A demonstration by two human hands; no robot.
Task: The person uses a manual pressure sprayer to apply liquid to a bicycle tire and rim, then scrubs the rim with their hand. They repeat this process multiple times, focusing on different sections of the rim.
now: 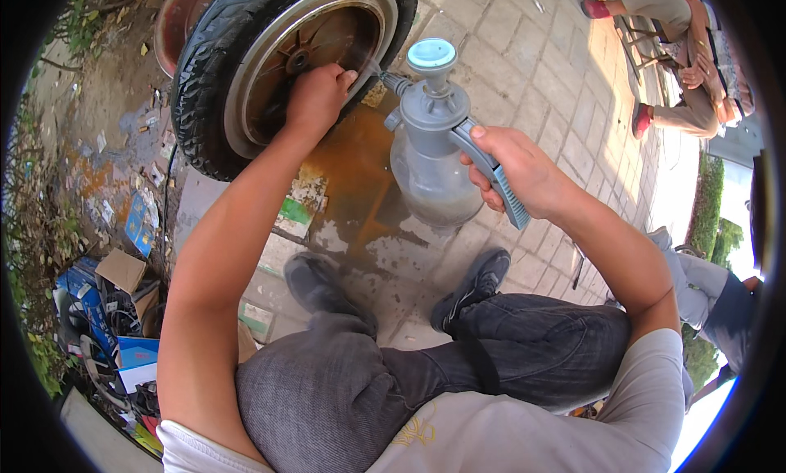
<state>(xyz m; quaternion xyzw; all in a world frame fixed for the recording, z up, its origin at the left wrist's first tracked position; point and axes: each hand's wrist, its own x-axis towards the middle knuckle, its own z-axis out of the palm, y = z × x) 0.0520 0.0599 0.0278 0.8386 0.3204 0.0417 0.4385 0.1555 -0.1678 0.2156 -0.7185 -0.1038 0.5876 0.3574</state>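
A scooter-type wheel with a black tyre point(206, 104) and a rusty, wet-looking hub stands tilted at the upper left. My left hand point(319, 98) reaches inside the rim beside the hub, its fingers curled; whether it grips anything is hidden. In my right hand point(516, 166) is the handle of a grey pump spray bottle point(436, 166) with a pale blue knob and a clear tank partly filled with cloudy liquid. Its nozzle points at the rim close to my left hand, and a fine spray comes out of it.
Rusty water point(356, 166) wets the paving below the wheel. A reddish round metal part point(175, 24) lies behind the tyre. Cartons and scrap point(120, 313) are heaped at the left by plants. One person point(694, 67) sits at the upper right; another point(706, 289) is at the right edge.
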